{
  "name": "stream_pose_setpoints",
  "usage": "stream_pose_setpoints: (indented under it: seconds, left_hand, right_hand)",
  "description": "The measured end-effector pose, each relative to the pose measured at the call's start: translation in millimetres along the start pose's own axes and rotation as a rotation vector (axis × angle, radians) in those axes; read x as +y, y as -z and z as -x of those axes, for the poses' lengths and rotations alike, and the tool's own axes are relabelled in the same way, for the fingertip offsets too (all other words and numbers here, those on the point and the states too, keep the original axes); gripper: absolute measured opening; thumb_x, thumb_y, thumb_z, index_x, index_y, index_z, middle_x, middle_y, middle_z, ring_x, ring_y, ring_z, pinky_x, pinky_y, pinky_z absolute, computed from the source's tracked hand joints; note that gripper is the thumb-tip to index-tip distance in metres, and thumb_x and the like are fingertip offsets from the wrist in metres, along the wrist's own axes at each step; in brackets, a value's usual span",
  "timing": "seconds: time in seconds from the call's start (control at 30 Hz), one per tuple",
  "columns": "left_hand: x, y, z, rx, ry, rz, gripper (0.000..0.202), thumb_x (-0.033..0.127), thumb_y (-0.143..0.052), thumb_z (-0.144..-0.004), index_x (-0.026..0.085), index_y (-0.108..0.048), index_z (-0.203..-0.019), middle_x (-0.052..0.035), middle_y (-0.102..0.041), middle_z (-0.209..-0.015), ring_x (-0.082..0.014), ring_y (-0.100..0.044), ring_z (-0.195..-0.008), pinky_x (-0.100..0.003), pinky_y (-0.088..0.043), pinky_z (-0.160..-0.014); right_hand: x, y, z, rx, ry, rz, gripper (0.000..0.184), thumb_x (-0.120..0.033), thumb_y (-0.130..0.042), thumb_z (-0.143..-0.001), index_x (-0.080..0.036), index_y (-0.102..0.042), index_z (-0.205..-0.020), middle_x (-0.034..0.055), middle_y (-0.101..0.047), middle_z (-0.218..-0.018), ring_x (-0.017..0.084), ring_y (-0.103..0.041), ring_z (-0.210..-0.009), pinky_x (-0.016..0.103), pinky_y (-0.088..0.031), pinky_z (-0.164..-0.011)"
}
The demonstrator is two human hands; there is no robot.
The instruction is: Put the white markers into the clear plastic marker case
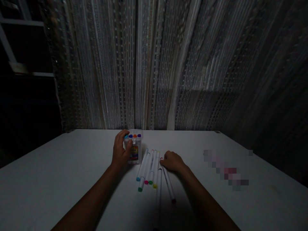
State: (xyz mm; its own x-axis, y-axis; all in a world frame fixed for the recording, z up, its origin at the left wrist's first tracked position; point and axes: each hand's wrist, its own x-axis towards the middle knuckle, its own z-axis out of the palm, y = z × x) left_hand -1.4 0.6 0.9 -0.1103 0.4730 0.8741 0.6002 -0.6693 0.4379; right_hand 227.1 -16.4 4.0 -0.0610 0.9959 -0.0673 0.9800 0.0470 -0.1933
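Four markers (135, 136) already stand in the clear case (133, 154), gripped by the left hand (121, 149) with curled fingers, while several loose markers (142, 164) remain on the near bench (60, 166), the right hand (172, 161) pinching a dark-capped marker's (169, 186) far end.

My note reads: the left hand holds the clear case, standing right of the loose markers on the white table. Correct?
Not quite. In the head view, the clear case stands to the left of the loose markers, not the right. The left hand does hold it, and they lie on the white table.
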Motion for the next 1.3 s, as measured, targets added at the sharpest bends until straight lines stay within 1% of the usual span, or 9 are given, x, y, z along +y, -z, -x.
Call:
stream_pose_setpoints:
  seconds: [0.2, 0.3, 0.4, 0.53, 0.63, 0.8, 0.97, 1.13, 1.3]
  left_hand:
    - [-2, 0.2, 0, -0.017, 0.010, 0.008, 0.034, 0.040, -0.041, -0.086, 0.019, -0.048, -0.112, -0.0100, -0.052, -0.114, -0.0240, -0.047, -0.112, -0.042, -0.038, -0.098]
    - [-1, 0.2, 0, -0.017, 0.007, 0.007, 0.034, 0.040, -0.041, -0.086, 0.019, -0.048, -0.112, -0.0098, -0.052, -0.113, -0.0241, -0.048, -0.112, -0.043, -0.039, -0.097]
    - [-1, -0.1, 0, -0.012, 0.007, 0.010, 0.033, 0.039, -0.042, -0.086, 0.019, -0.049, -0.111, -0.0099, -0.052, -0.113, -0.0238, -0.047, -0.111, -0.042, -0.038, -0.098]
    - [0, -0.4, 0, -0.016, 0.015, 0.018, 0.033, 0.038, -0.042, -0.086, 0.018, -0.048, -0.112, -0.0101, -0.051, -0.115, -0.0238, -0.046, -0.113, -0.042, -0.037, -0.099]
    - [1, -0.2, 0, -0.016, 0.019, 0.021, 0.033, 0.039, -0.041, -0.086, 0.018, -0.048, -0.111, -0.0102, -0.051, -0.114, -0.0237, -0.047, -0.112, -0.042, -0.037, -0.099]
    - [1, -0.1, 0, -0.011, 0.024, 0.010, 0.033, 0.040, -0.041, -0.086, 0.019, -0.048, -0.111, -0.0096, -0.052, -0.113, -0.0237, -0.047, -0.112, -0.043, -0.038, -0.099]
    - [-1, -0.5, 0, -0.015, 0.018, 0.004, 0.034, 0.039, -0.041, -0.086, 0.019, -0.048, -0.112, -0.0099, -0.052, -0.113, -0.0238, -0.047, -0.112, -0.043, -0.038, -0.098]
    - [-1, -0.4, 0, -0.017, 0.006, 0.008, 0.033, 0.040, -0.040, -0.086, 0.019, -0.047, -0.112, -0.0100, -0.052, -0.113, -0.0241, -0.048, -0.111, -0.043, -0.039, -0.097]
    - [2, -0.3, -1, -0.017, 0.009, 0.012, 0.032, 0.039, -0.040, -0.087, 0.019, -0.048, -0.111, -0.0099, -0.052, -0.113, -0.0237, -0.048, -0.110, -0.043, -0.039, -0.097]
  right_hand:
    - [0, -4, 0, 0.039, 0.018, 0.005, 0.035, -0.039, -0.042, -0.084, -0.013, -0.065, -0.092, 0.0175, -0.068, -0.094, 0.027, -0.063, -0.091, 0.032, -0.043, -0.069]
    - [0, -4, 0, 0.037, 0.014, -0.008, 0.036, -0.040, -0.041, -0.085, -0.013, -0.065, -0.090, 0.0176, -0.067, -0.095, 0.027, -0.063, -0.091, 0.033, -0.042, -0.070]
    - [1, 0, 1, 0.007, 0.021, -0.015, 0.035, -0.042, -0.046, -0.081, -0.013, -0.065, -0.088, 0.0166, -0.068, -0.093, 0.027, -0.063, -0.089, 0.032, -0.042, -0.068]
    - [1, 5, 4, -0.056, 0.054, 0.013, 0.030, -0.037, -0.053, -0.073, -0.014, -0.065, -0.088, 0.0153, -0.068, -0.091, 0.026, -0.064, -0.085, 0.030, -0.042, -0.063]
    - [0, 7, 5, -0.089, 0.065, 0.036, 0.033, -0.038, -0.056, -0.069, -0.014, -0.065, -0.090, 0.0154, -0.068, -0.091, 0.027, -0.064, -0.085, 0.030, -0.042, -0.063]
    - [-3, 1, 3, -0.026, 0.022, 0.024, 0.035, -0.036, -0.054, -0.070, -0.012, -0.065, -0.093, 0.0174, -0.068, -0.093, 0.028, -0.064, -0.086, 0.031, -0.043, -0.063]
    - [-2, -4, -1, 0.030, 0.028, 0.009, 0.031, -0.034, -0.051, -0.072, -0.012, -0.065, -0.090, 0.0181, -0.068, -0.091, 0.029, -0.064, -0.085, 0.031, -0.042, -0.062]
    - [-1, -3, -2, 0.096, -0.008, -0.043, 0.027, -0.033, -0.050, -0.075, -0.013, -0.064, -0.087, 0.0180, -0.068, -0.090, 0.028, -0.064, -0.086, 0.030, -0.040, -0.061]
    - [-1, -3, -3, 0.130, -0.023, -0.073, 0.025, -0.032, -0.049, -0.077, -0.013, -0.062, -0.087, 0.0158, -0.067, -0.090, 0.026, -0.063, -0.085, 0.028, -0.037, -0.059]
